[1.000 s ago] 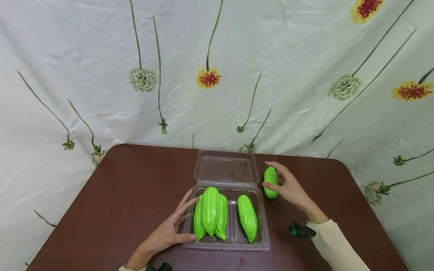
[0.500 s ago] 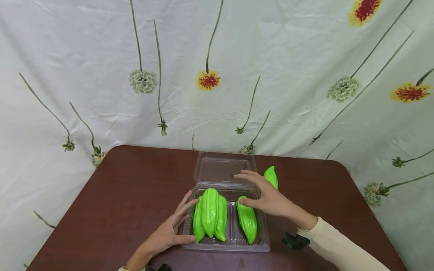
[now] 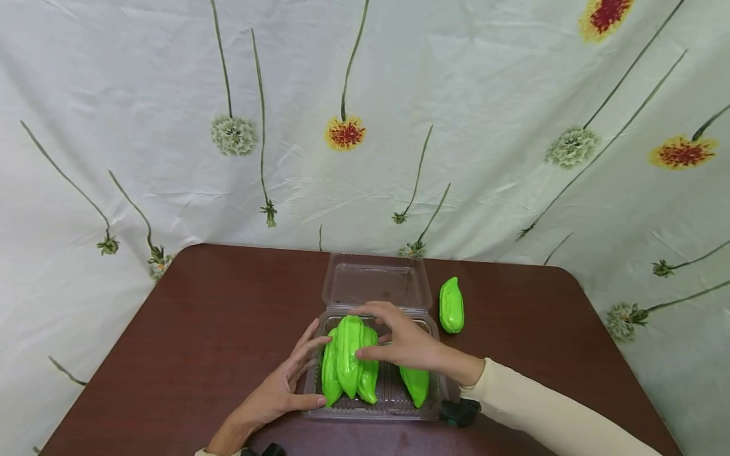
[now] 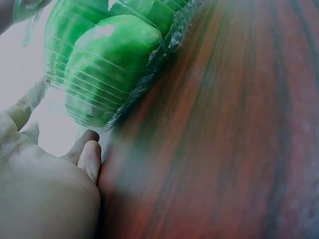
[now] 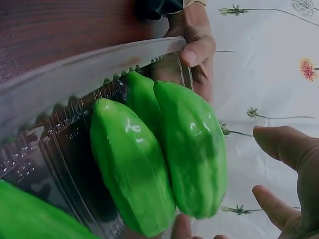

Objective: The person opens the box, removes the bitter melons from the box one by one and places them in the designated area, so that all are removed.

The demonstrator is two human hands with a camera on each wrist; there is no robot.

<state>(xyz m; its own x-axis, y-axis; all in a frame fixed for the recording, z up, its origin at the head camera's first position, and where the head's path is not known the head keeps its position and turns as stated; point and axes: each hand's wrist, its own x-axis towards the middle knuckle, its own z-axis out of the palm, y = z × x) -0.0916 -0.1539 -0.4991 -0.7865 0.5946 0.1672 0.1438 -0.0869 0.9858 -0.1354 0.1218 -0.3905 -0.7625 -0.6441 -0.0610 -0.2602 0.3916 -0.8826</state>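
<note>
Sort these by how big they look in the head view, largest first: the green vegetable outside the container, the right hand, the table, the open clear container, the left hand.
1. Table
2. Open clear container, lid included
3. Left hand and right hand: too alike to rank
4. Green vegetable outside the container

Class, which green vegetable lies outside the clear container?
The green vegetable lying on the dark tabletop, to the right of the open lid; the other four are inside the container.
</note>
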